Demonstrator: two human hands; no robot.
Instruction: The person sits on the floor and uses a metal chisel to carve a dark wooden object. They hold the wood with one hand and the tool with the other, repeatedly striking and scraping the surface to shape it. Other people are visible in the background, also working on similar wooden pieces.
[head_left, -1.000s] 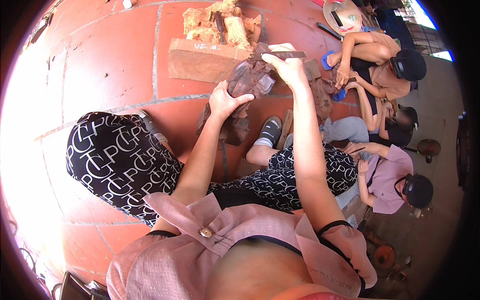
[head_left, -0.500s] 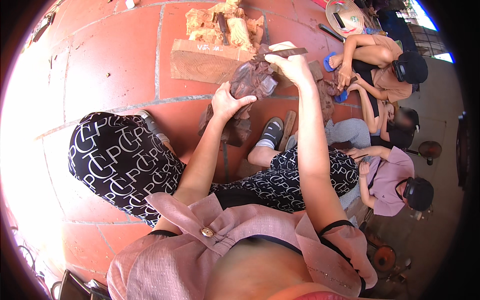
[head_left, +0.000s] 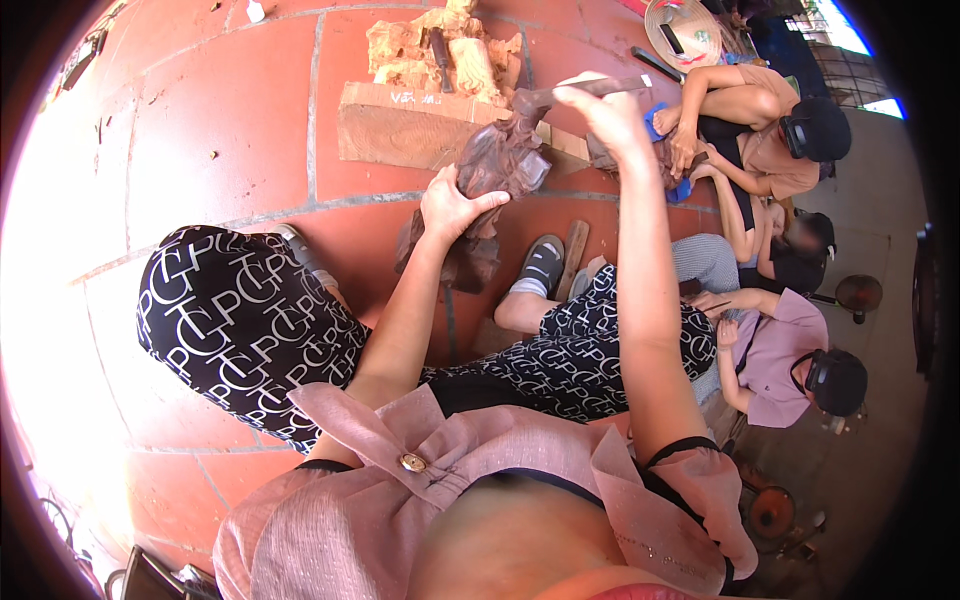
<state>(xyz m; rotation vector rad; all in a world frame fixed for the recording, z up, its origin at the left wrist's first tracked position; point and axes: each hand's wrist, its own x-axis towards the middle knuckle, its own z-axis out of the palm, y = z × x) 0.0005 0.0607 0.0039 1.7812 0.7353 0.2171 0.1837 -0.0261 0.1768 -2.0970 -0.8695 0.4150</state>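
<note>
Head view: just nearside of the wooden block [head_left: 400,125], the dark carving [head_left: 500,160] is clamped in the fingers of the left hand [head_left: 450,208], apparently for steadiness, while a flat tool [head_left: 631,84] is gripped in the right hand's closed fingers near the block's right end, seemingly for control.
</note>
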